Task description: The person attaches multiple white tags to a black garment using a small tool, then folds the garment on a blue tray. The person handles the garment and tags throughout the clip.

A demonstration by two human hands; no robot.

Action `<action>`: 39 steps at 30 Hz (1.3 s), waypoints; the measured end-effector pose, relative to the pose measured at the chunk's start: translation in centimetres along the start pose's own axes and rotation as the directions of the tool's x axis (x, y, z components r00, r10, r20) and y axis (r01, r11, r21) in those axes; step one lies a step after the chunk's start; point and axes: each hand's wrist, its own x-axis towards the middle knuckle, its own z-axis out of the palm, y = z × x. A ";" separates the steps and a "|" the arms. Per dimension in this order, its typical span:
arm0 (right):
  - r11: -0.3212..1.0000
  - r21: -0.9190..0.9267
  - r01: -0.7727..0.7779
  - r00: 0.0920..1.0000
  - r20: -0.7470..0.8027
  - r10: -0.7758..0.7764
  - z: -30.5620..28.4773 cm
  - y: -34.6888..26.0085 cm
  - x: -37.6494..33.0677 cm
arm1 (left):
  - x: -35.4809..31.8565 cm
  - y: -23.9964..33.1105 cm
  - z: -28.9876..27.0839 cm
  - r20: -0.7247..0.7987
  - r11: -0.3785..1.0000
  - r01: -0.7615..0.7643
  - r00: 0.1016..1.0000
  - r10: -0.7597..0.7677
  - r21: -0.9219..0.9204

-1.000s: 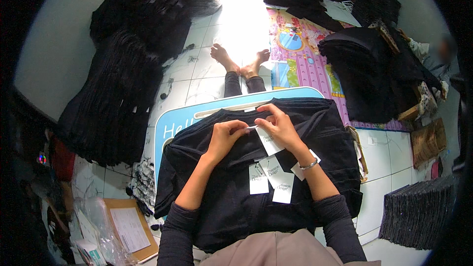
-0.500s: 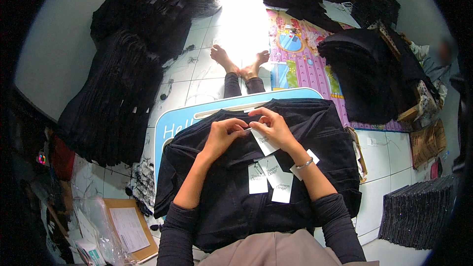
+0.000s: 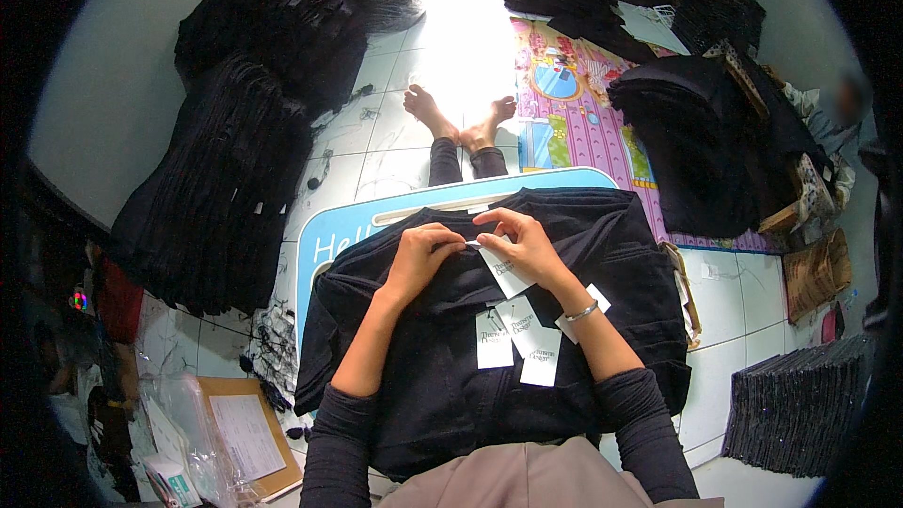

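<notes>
Black folded garments [image 3: 428,395] lie in a pile across the blue table [image 3: 564,181] at my lap. Near the waistband of the top one, my left hand [image 3: 420,256] pinches a small white piece [image 3: 473,244], perhaps a label. My right hand [image 3: 527,249] holds a white hang tag [image 3: 508,277] between thumb and fingers, its forefinger raised and bent. The two hands nearly meet at the white piece. Several loose white hang tags [image 3: 538,367] with dark strings rest on the cloth below my right hand.
Tall heaps of black clothing [image 3: 198,198] stand on the left, and another pile [image 3: 691,146] on the right by a patterned mat [image 3: 588,99]. A person [image 3: 832,118] sits at the far right. A dark stack [image 3: 795,404] and a brown envelope [image 3: 254,442] flank the table.
My left fingers have closed in on the small white piece, which now shows between the two hands. My right hand stays almost still with the hang tag.
</notes>
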 end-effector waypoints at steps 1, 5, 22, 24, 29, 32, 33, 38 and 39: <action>1.000 0.020 0.006 1.000 0.006 -0.006 0.0 0.1 0.0 | 0.0 0.0 -0.2 -0.018 1.000 -0.007 1.000 0.006 -0.019; 0.993 0.103 0.049 0.997 0.048 -0.054 0.0 0.3 0.1 | -0.2 0.2 -0.4 -0.088 1.000 0.006 0.996 -0.009 -0.025; 0.987 0.129 0.094 0.995 0.008 -0.096 0.1 0.4 0.1 | -0.2 2.6 1.3 -0.215 0.930 -0.274 0.920 0.327 0.243; 0.983 0.141 0.121 0.992 -0.048 -0.116 0.3 0.7 0.1 | -0.3 3.0 1.7 -0.297 0.948 -0.262 0.904 0.307 0.182; 0.990 0.143 0.005 0.990 -0.137 0.015 0.2 1.7 0.2 | -0.4 3.3 2.8 -0.251 0.972 -0.218 0.949 0.189 -0.092; 0.996 0.078 0.038 0.983 -0.183 -0.023 0.3 2.1 0.4 | -0.2 3.0 3.5 -0.110 0.955 -0.297 0.949 0.295 -0.006; 0.997 0.069 0.044 0.981 -0.194 -0.030 0.5 2.2 0.4 | -0.1 2.9 3.7 -0.094 0.918 -0.387 0.914 0.395 0.091; 0.997 -0.016 0.080 0.940 -0.330 -0.081 0.8 1.7 0.2 | 0.1 2.4 4.5 -0.071 0.837 -0.458 0.864 0.499 0.300; 0.993 -0.083 0.088 0.926 -0.361 -0.112 0.6 1.4 0.1 | 0.1 2.2 4.5 -0.153 0.928 -0.321 0.924 0.351 0.192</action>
